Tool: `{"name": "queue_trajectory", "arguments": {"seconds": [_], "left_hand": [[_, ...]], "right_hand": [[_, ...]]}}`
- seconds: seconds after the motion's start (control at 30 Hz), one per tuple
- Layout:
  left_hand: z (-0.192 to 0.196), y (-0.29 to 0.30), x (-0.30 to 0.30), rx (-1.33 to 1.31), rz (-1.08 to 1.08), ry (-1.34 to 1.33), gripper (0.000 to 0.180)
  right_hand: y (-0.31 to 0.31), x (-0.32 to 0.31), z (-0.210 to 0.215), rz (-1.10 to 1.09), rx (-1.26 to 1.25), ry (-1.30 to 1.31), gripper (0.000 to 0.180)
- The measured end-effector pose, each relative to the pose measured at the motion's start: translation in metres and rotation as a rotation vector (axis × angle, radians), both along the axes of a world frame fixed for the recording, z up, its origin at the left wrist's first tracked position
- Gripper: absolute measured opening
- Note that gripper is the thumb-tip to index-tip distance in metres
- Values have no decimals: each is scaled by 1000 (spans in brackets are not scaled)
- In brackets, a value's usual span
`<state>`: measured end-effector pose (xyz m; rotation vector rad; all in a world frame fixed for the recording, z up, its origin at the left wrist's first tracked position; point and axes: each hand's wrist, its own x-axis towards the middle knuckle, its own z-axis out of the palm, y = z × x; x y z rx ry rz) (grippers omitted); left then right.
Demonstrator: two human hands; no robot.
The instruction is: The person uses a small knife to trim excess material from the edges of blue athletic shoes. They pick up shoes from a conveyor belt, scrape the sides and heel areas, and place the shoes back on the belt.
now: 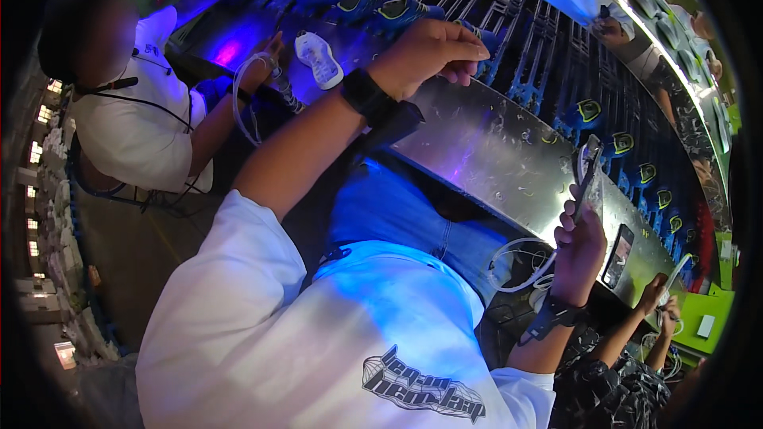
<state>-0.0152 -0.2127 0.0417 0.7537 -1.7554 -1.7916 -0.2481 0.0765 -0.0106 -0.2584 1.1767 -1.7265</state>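
At the frame's right, the right grip (583, 242) clasps a slim dark object (589, 167) projecting above it; left grip (433, 54), upper centre, curls, contents I cannot tell.

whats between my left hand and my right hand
In the head view, the metal table lies between the left hand and the right hand, with small bits scattered on it.
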Motion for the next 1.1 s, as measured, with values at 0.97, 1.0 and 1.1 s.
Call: {"name": "queue_trajectory", "arguments": {"seconds": [0.97,1.0,1.1], "left_hand": [[-55,183,-56,240,-711,-106,59],[-52,186,-56,216,-702,-127,61],[-49,195,-58,209,-677,-149,68]], "right_hand": [[-44,2,-9,-267,-118,-90,11],[-46,3,-9,-282,-113,-67,11],[-49,5,-11,-334,-107,27,13]]}}
